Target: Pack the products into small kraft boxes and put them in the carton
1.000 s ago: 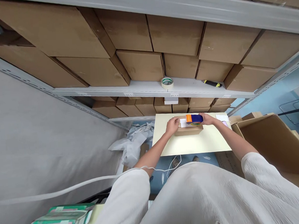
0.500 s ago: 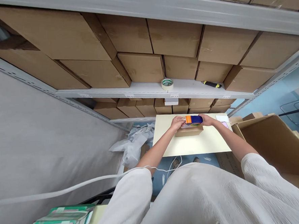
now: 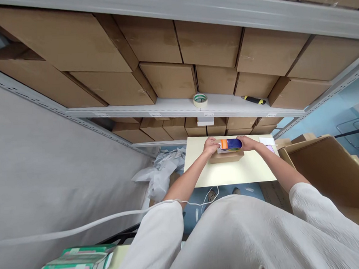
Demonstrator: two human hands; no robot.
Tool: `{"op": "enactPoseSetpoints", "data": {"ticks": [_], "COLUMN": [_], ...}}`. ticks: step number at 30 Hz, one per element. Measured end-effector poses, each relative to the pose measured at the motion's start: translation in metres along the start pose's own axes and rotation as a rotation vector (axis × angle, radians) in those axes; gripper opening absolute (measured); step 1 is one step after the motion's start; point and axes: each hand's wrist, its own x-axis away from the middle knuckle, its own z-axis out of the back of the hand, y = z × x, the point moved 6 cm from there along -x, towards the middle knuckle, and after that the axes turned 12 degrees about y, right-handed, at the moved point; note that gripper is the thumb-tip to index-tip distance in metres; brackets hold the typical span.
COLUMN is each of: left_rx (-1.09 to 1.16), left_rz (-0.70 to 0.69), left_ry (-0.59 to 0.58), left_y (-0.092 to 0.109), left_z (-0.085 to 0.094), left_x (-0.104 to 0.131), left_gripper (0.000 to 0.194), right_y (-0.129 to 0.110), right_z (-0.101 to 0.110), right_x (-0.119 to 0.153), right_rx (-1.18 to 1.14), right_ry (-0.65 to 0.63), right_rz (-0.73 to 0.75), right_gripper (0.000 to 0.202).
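Note:
Above a brown cardboard box [image 3: 226, 156] I hold a small blue and orange box [image 3: 231, 144]. Its top is dark blue with an orange band near the left end, and something white shows at that end. My right hand [image 3: 246, 143] is closed around the blue right end. At the left end, the fingers of my left hand [image 3: 211, 145] are pinched together against the white part. The brown box lies on a pale yellow table [image 3: 233, 174]. Whether the small box touches the brown one is hard to tell.
Cardboard boxes [image 3: 209, 43] fill the grey shelves ahead. A tape roll [image 3: 200, 100] and a yellow-black utility knife [image 3: 253, 100] lie on the shelf. A large open carton [image 3: 330, 174] stands right, plastic bags [image 3: 163, 172] left. A white cable [image 3: 111, 215] crosses my left arm.
The small box has shifted slightly left and tilted a little, so less of its front side shows. Both my hands keep hold of it.

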Motion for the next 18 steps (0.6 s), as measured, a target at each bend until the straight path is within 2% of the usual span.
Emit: {"op": "enactPoseSetpoints", "data": {"ticks": [7,12,14,18], "left_rx": [0.028,-0.01,-0.039,-0.037], "left_rz": [0.014,0.002,0.045,0.081], "left_ry": [0.027,0.123,0.136,0.125], "left_y": [-0.003,-0.011,-0.019,-0.037], "left_z": [0.013,0.054,0.07,0.082], "left_x": [-0.007,-0.029,-0.037,-0.044], "left_gripper": [0.063,0.065,0.066,0.063], "right_y": [-0.005,0.003,0.006,0.001], "right_z": [-0.005,0.002,0.007,0.011], "right_x": [-0.002,0.0,0.001,-0.005], "right_rx": [0.056,0.134,0.185,0.245], "right_ry": [-0.044,-0.028,-0.031,-0.055], "right_rz": [0.001,-0.07,-0.094,-0.071], "right_gripper": [0.032,0.04,0.04,0.039]}}
